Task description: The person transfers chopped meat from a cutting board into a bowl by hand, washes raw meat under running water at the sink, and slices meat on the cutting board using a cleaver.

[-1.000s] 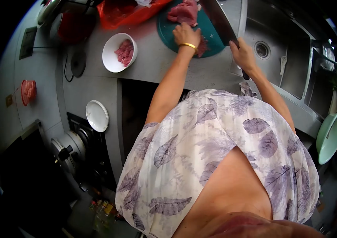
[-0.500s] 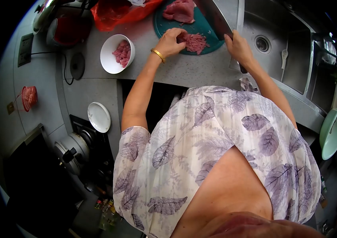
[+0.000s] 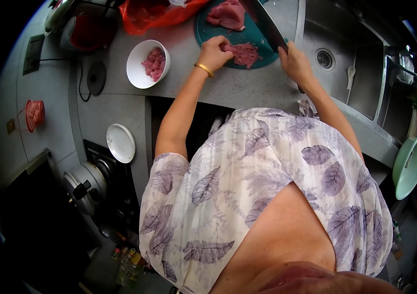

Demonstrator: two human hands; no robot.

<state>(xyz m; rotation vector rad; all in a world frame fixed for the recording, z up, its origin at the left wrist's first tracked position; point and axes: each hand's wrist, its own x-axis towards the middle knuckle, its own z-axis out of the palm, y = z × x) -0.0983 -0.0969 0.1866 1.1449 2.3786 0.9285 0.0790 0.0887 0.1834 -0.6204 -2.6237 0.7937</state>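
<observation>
My left hand (image 3: 215, 53), with a gold bangle at the wrist, has its fingers bent and pressed on the near left end of a pile of cut raw meat (image 3: 246, 55). The pile lies on a round teal cutting board (image 3: 204, 33). In my right hand (image 3: 296, 62) is the handle of a large kitchen knife (image 3: 266, 25). Its broad blade slants up and left over the board's right part, to the right of the pile. A bigger piece of raw meat (image 3: 227, 15) rests at the far side of the board. My left fingertips are partly hidden.
Left of the board stands a white bowl (image 3: 136, 73) with meat pieces. A red plastic bag (image 3: 142, 20) lies behind it. The steel sink (image 3: 338, 39) is on the right, and a pale green basin (image 3: 409, 166) is lower right. A white plate (image 3: 121, 143) sits at lower left.
The whole view has shifted slightly. The knife blade has turned a little and looks narrower. My left hand stays at the cut meat, and my right hand keeps its hold on the handle.
</observation>
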